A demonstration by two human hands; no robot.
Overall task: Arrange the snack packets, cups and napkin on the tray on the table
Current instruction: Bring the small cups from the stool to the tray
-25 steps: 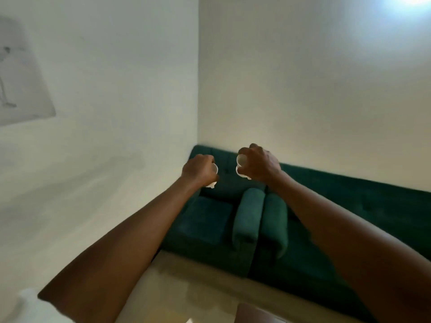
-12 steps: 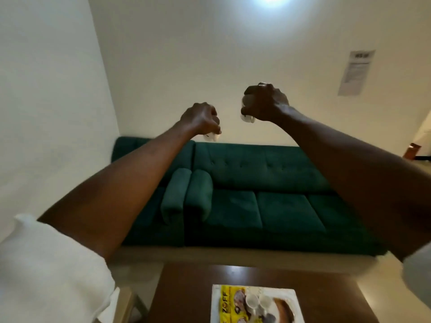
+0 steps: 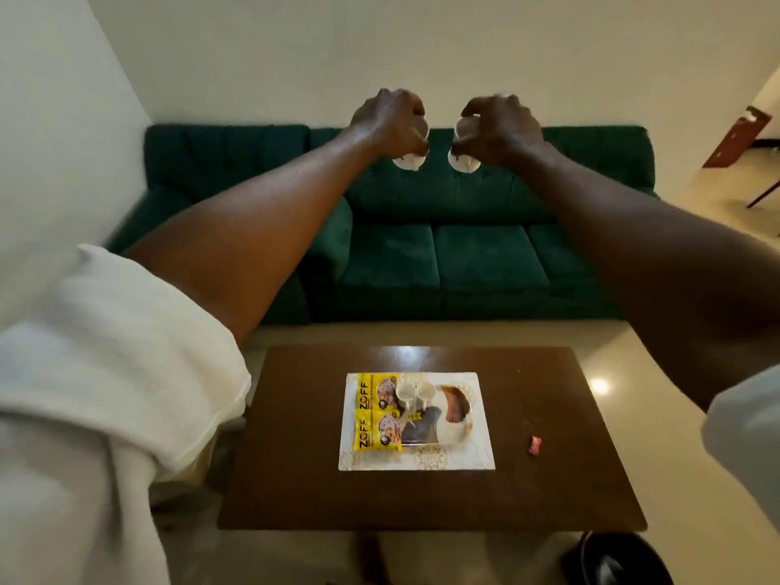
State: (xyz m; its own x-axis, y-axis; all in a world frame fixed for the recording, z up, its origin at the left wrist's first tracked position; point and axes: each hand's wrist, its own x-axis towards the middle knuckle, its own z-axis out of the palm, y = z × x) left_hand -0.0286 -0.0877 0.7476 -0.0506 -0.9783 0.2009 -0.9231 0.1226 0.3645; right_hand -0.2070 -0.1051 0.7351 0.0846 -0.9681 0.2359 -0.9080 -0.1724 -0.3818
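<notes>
Both arms are stretched out in front, raised high above the table and seen against the green sofa [image 3: 464,263]. The left hand [image 3: 390,120] has its fingers curled round a small white cup [image 3: 407,162], whose round end pokes out below the fist. The right hand [image 3: 500,124] grips a second white cup [image 3: 464,164] the same way, and the two cups hang near each other without touching.

Down on the dark wooden table [image 3: 295,458] lies a flat, pale rectangular tray [image 3: 422,460] with a patterned border. Along its left edge two yellow ZOFF snack packets [image 3: 375,392] lie end to end. Just beside them, at the far end, two more white cups [image 3: 405,392] stand upright side by side. A dark packet [image 3: 422,428] lies in the middle; the white and brown shape to its right is too blurred to name.

A small red wrapper [image 3: 535,444] lies on the table right of the tray, apart from it
</notes>
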